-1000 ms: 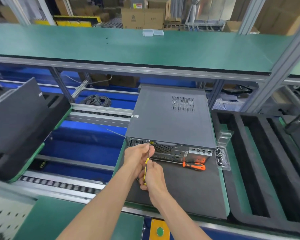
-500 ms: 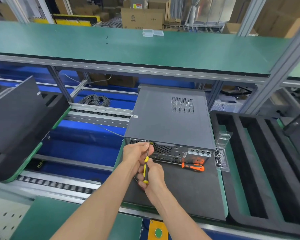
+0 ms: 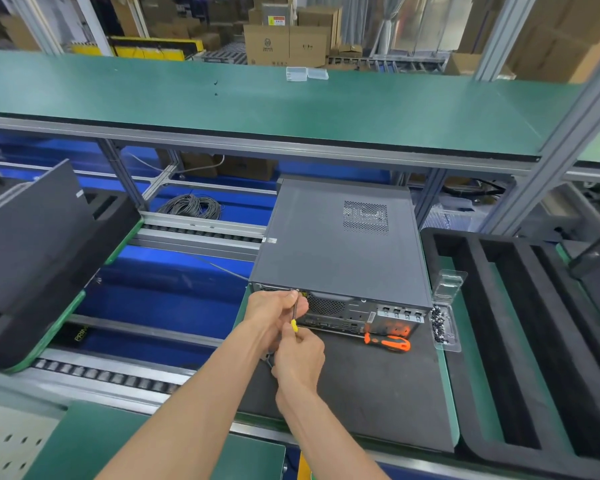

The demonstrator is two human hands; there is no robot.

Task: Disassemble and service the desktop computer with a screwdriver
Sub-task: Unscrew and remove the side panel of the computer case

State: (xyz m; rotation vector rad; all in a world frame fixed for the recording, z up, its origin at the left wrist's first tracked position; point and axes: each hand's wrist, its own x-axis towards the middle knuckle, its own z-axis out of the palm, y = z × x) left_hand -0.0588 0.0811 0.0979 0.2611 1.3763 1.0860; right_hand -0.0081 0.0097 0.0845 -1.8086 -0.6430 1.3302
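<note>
A grey desktop computer (image 3: 340, 244) lies flat on a black mat (image 3: 378, 393), its rear panel facing me. My right hand (image 3: 300, 362) grips the handle of a yellow-and-black screwdriver (image 3: 294, 322), whose tip meets the top left of the rear panel. My left hand (image 3: 274, 308) curls around the shaft near the tip and rests against the case. The screw itself is hidden by my fingers.
An orange screwdriver (image 3: 390, 342) lies on the mat below the rear panel. A clear plastic box of dark screws (image 3: 442, 323) sits to the right. Black foam trays (image 3: 520, 341) stand right, another dark tray (image 3: 39, 258) left, over a blue roller conveyor (image 3: 160, 299).
Both hands stay at the same spot on the rear panel. The right hand has shifted slightly on the handle, as in turning; the view has moved a little.
</note>
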